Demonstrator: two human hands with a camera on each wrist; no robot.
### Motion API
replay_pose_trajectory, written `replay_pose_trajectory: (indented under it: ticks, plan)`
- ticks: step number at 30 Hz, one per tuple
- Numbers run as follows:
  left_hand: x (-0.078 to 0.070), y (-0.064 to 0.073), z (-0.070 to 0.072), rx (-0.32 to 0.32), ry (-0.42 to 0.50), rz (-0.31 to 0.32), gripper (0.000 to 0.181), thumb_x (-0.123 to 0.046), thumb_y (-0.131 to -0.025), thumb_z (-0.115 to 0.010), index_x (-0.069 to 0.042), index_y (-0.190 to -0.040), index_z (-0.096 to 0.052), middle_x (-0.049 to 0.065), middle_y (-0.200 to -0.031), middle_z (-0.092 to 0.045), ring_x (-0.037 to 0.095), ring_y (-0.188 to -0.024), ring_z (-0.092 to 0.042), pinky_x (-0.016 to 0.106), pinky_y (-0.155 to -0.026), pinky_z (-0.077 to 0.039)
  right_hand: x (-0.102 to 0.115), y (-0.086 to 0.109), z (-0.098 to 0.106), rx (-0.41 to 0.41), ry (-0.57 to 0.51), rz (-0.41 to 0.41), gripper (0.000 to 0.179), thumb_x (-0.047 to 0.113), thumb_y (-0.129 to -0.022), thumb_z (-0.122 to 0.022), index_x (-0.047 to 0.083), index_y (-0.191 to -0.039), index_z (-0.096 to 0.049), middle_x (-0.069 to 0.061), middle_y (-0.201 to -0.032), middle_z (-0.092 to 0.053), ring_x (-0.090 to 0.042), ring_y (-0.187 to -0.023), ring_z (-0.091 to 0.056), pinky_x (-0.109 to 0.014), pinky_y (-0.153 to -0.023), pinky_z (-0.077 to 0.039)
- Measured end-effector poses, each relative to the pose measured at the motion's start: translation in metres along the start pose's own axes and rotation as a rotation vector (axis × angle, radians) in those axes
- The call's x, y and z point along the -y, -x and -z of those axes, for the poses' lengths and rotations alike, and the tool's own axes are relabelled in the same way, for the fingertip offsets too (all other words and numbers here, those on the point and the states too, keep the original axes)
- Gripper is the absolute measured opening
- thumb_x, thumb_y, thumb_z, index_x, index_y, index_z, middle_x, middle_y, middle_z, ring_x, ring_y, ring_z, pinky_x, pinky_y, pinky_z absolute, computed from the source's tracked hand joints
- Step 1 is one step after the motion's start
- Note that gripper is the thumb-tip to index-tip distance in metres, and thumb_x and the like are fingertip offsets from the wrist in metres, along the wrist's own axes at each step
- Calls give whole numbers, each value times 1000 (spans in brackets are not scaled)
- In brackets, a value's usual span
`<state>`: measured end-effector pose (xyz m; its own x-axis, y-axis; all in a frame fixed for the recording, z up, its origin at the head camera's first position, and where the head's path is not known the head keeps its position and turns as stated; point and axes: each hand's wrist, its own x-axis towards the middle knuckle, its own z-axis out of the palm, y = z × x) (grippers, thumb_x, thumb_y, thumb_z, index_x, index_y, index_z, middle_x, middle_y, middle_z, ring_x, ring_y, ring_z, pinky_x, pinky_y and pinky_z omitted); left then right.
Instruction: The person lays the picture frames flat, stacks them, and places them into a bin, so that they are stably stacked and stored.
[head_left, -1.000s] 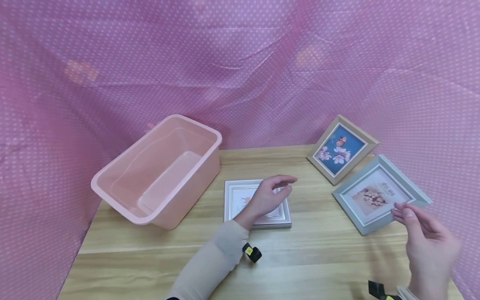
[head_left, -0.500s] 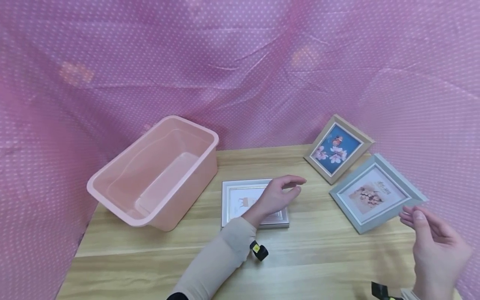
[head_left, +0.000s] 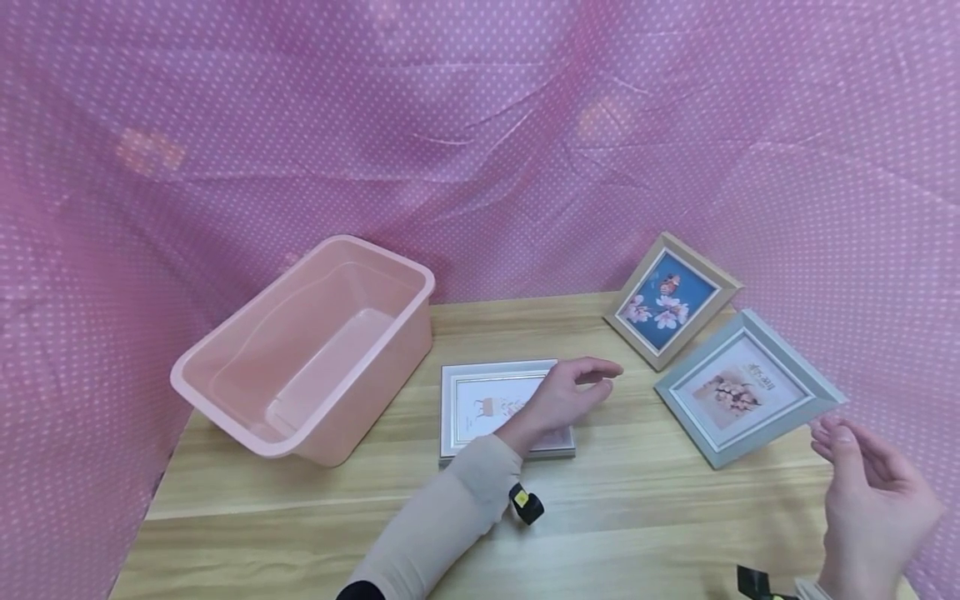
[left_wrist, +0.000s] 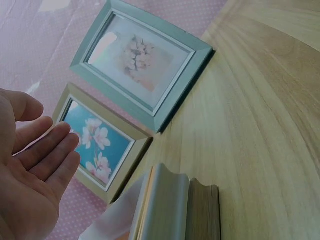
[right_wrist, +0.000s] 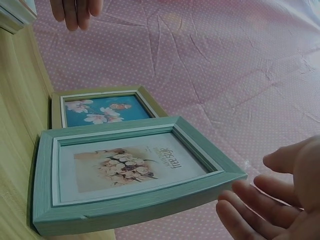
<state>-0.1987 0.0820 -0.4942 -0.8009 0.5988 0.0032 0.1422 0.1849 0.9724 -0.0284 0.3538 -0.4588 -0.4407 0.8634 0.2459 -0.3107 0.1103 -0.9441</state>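
My left hand (head_left: 566, 392) hovers over the white picture frame (head_left: 480, 404), fingers relaxed and holding nothing; the hand and forearm cover part of its picture. That frame lies flat on another frame (left_wrist: 204, 210), seen edge-on in the left wrist view. On the right, a pale green picture frame (head_left: 738, 392) with a flower print stands tilted back. Just off its right corner is my right hand (head_left: 873, 492), fingers loosely bent; the right wrist view shows a small gap between fingertips and frame. Behind it leans a tan frame (head_left: 667, 304) with a blue blossom picture.
A pink plastic bin (head_left: 375, 375) stands at the back left of the wooden table (head_left: 600, 517). Pink dotted cloth (head_left: 480, 150) hangs behind the table and along its sides.
My right hand has drawn back to the right, off the green frame's corner. The left hand has shifted a little to the right. Both standing frames keep their places.
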Motion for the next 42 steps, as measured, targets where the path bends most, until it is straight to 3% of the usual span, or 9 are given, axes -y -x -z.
replay_pose_trajectory:
  ticks: [7,14,25,30,36,42]
  plan:
    - [-1,-4,-5,6,-10,-5,33,-20,-106,-65,-15,-138,-73,-2,-140,-75,10,-129,-68,20,-105,-56,-3,-2,0,-40,182,-30,18,1,-97,-75,4,-114,-79,15,-97,-81,4,-83,-77,-10,-78,-61]
    - [-1,-9,-6,13,-26,-6,33,-18,-106,-65,-13,-138,-73,1,-140,-75,12,-130,-69,20,-106,-56,-9,-4,-4,-34,139,-82,27,-2,-93,-79,4,-119,-78,14,-101,-81,3,-85,-76,-7,-81,-59]
    - [-3,-12,-7,55,-61,14,35,-22,-107,-65,-16,-141,-70,0,-143,-73,11,-132,-67,19,-108,-55,-20,-7,-10,44,181,-255,58,3,-94,-80,0,-148,-61,19,-102,-77,6,-88,-72,-2,-81,-56]
    - [-3,-10,-5,38,-61,22,34,-18,-107,-65,-15,-140,-71,0,-142,-74,12,-132,-68,19,-107,-55,-22,-9,-12,67,247,-259,60,4,-95,-79,-6,-150,-57,27,-88,-71,10,-82,-69,0,-76,-54]
    - [-2,-10,-3,22,-43,9,33,-15,-106,-65,-12,-138,-72,3,-141,-75,15,-131,-69,20,-107,-55,-28,-13,-11,86,345,-265,51,4,-99,-72,-6,-147,-60,30,-83,-68,13,-78,-67,1,-73,-53]
    - [1,-8,-1,12,-50,7,33,-17,-106,-65,-12,-138,-73,3,-140,-75,15,-131,-69,21,-108,-55,-33,-14,-9,85,478,-215,45,7,-100,-72,-4,-143,-64,37,-79,-64,17,-71,-64,2,-70,-51]
